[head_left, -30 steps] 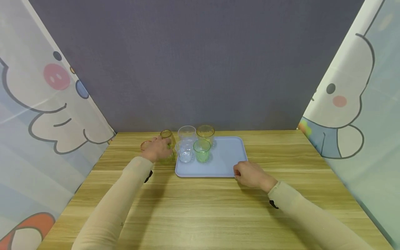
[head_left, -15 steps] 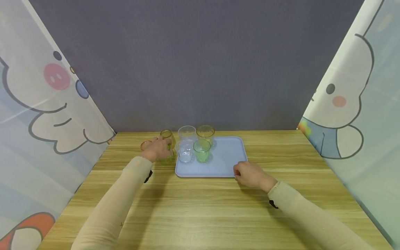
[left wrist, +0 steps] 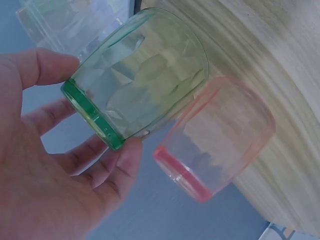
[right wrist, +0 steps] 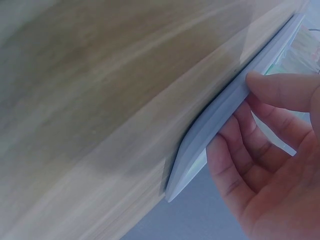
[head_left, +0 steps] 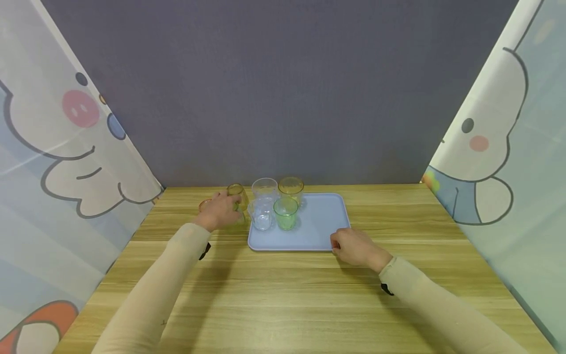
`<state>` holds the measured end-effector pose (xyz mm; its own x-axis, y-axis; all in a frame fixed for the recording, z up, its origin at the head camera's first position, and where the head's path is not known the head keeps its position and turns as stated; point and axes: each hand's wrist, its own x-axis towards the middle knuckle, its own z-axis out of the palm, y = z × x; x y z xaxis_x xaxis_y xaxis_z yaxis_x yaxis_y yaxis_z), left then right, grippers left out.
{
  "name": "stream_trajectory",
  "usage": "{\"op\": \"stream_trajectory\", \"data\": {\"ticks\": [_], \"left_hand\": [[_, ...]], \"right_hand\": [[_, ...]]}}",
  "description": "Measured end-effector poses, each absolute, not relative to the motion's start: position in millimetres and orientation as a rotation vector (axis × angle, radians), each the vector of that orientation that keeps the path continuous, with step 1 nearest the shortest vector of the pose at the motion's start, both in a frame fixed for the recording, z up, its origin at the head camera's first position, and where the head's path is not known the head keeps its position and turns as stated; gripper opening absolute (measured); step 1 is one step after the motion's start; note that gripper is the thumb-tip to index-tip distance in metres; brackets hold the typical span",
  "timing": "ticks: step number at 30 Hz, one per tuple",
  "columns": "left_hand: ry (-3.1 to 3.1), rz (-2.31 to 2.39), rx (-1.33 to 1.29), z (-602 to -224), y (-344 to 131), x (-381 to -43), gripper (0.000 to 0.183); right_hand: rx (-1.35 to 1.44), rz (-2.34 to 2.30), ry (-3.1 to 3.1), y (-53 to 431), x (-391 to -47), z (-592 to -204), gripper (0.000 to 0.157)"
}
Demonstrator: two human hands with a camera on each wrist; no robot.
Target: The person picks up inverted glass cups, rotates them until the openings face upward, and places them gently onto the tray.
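While left hand [head_left: 218,211] grips green cup [left wrist: 142,77], right hand [head_left: 357,247] pinches tray edge [head_left: 294,250] beside roomy table [head_left: 389,216]

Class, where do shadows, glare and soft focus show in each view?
Head: a dark shadow beside the left arm's long beige sleeve, pale sheen on the striped light-wood table. Left wrist: whitish glints on the transparent green faceted cup, bluish cast. Right wrist: blurred wood grain, shadow on the table beside the pale blue rectangular tray.
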<state>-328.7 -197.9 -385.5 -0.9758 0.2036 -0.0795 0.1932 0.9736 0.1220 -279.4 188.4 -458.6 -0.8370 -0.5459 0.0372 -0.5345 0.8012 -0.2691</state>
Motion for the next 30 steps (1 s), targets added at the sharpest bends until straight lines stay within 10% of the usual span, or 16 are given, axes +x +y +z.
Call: {"op": "stream_trajectory", "data": {"ticks": [30], "left_hand": [[3.149,0.292,0.396,-353,-202,-313,0.043]], "right_hand": [[-0.913,-0.428,2.934,190,-279,-458,0.019]]}}
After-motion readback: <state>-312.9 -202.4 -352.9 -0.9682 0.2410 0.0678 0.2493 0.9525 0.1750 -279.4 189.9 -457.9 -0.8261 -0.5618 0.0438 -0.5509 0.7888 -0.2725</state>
